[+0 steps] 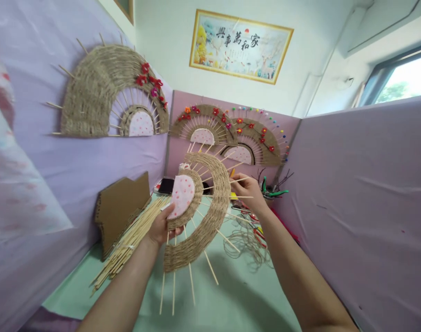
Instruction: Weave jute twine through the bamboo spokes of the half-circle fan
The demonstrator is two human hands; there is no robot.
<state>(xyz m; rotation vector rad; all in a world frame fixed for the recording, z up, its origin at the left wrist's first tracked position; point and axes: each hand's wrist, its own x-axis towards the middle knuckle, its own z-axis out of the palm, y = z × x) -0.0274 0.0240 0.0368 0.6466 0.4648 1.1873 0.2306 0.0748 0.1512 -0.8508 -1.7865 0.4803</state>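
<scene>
My left hand (165,224) grips a half-round twine weaving (221,184) at its inner part, thumb over the white cloth half-disc with pink dots (183,193). Thin wooden sticks radiate from that centre through the woven band and poke out beyond it. The piece is held tilted above the table, its flat side to the left. At the outer edge, my right hand (248,191) is closed with the fingertips pinched around a stick by the weave. A small orange tip (232,173) shows above those fingers; whether they hold it I cannot tell.
Loose twine (247,244) lies on the green table (210,299), right. A stick bundle (127,244) and cardboard (122,207) stand left. Green-handled pliers (266,189) sit behind my right hand. Finished weavings with flowers (103,87) hang on the side and back panels.
</scene>
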